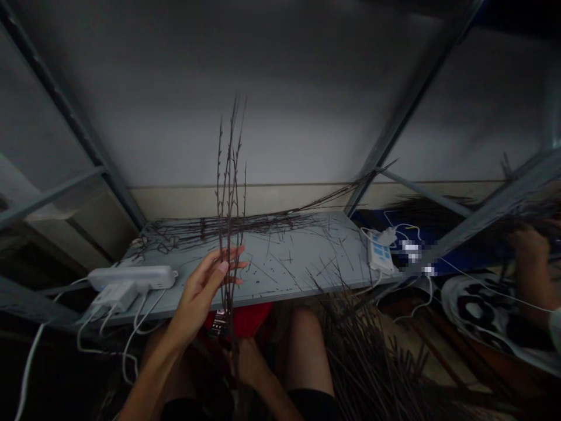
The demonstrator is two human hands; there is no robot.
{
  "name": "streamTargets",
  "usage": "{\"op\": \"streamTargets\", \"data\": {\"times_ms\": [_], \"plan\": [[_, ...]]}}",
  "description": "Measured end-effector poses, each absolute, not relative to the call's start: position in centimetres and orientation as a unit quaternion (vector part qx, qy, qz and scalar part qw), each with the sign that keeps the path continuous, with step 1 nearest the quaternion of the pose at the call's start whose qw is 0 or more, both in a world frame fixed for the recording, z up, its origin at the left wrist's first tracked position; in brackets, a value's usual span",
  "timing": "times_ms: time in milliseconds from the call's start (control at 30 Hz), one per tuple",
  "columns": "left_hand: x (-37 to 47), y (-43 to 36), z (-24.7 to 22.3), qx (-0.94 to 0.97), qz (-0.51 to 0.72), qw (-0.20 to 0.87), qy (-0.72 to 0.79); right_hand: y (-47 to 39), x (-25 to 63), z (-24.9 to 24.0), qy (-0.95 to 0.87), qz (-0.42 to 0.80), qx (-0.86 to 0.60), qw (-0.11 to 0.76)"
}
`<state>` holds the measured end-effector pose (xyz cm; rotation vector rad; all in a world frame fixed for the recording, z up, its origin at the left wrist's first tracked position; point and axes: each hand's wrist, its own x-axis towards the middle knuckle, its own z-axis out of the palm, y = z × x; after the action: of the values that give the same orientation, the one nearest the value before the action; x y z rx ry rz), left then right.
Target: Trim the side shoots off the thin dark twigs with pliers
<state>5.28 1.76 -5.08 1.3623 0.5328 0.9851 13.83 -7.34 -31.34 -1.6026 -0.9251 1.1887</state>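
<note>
Several thin dark twigs (229, 193) with small buds stand nearly upright in front of me. My left hand (204, 286) has them midway up, between the thumb and loosely spread fingers. Lower down, between my knees, my right hand (249, 359) is closed round the dim bottom ends of the same twigs. Behind them, a row of tied twigs (263, 224) lies along the back of the grey shelf (267, 263), some tips reaching past its right post. Broken bits are scattered over the shelf top. A red thing (254, 318) with a black label shows below the shelf edge.
A white power strip (135, 275) with plugs and cables sits at the shelf's left end, another socket block (380, 252) at the right. A big heap of twigs (372, 356) stands beside my right knee. Metal posts frame both sides. A co-worker's hand (528, 242) is at far right.
</note>
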Motion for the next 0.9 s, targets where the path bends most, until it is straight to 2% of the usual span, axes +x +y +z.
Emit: {"op": "streamTargets", "data": {"times_ms": [133,333,400,533,667,767,900], "plan": [[4.8,2.3,-6.0,0.595,0.424,0.638,0.245,-9.4,14.4,-31.7,-0.206,0.541,-0.657,0.482],[5.2,2.5,-7.4,0.555,0.468,0.618,0.301,-17.4,16.9,-28.6,0.072,0.657,-0.404,0.633],[5.7,2.4,-7.8,0.552,0.464,0.623,0.304,-19.0,17.2,-28.0,0.079,0.645,-0.411,0.639],[7.3,1.5,-8.7,0.548,0.446,0.648,0.285,-19.7,17.2,-26.5,0.034,0.556,-0.531,0.639],[8.9,-0.3,-9.7,0.53,0.426,0.683,0.267,-18.8,18.3,-21.1,-0.163,0.384,-0.656,0.629],[9.8,-1.9,-10.0,0.507,0.413,0.711,0.26,-16.8,19.6,-15.5,-0.299,0.282,-0.652,0.637],[10.4,-3.6,-9.7,0.478,0.385,0.752,0.242,-13.2,20.9,-10.2,-0.369,0.223,-0.621,0.655]]}}
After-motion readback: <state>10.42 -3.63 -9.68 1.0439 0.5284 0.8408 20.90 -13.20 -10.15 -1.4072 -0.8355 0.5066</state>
